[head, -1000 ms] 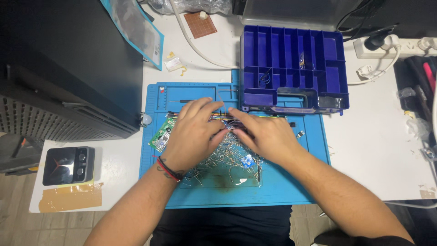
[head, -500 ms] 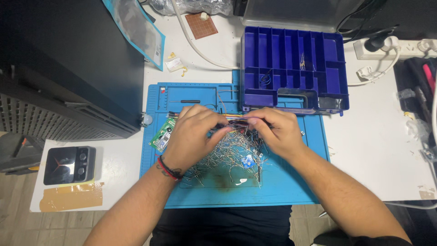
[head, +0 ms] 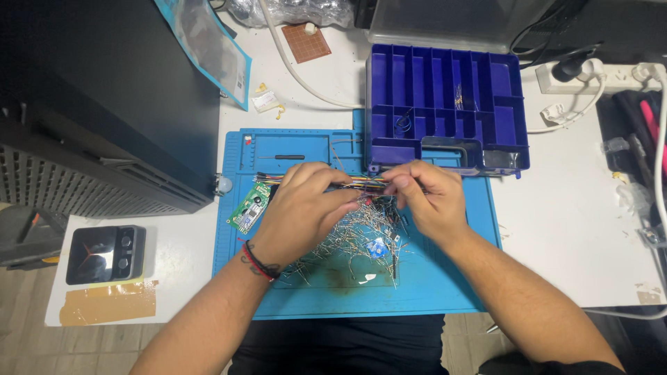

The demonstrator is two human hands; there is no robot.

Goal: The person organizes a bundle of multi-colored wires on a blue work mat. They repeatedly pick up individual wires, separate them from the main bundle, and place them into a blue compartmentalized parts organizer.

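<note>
1. Near: pile of loose wire-leaded parts (head: 351, 243) on the blue mat (head: 417, 292), under both hands.
2. Since a second ago, my right hand (head: 427, 198) has lifted off the pile; its fingertips pinch the multicoloured jumper-wire bundle (head: 361, 183).
3. Left hand (head: 306, 208) closed over the bundle's other end.
4. Far: blue compartment box (head: 445, 104), touching nothing held.

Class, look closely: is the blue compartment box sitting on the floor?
No. The blue compartment box rests on the white table, above the blue mat.
</note>
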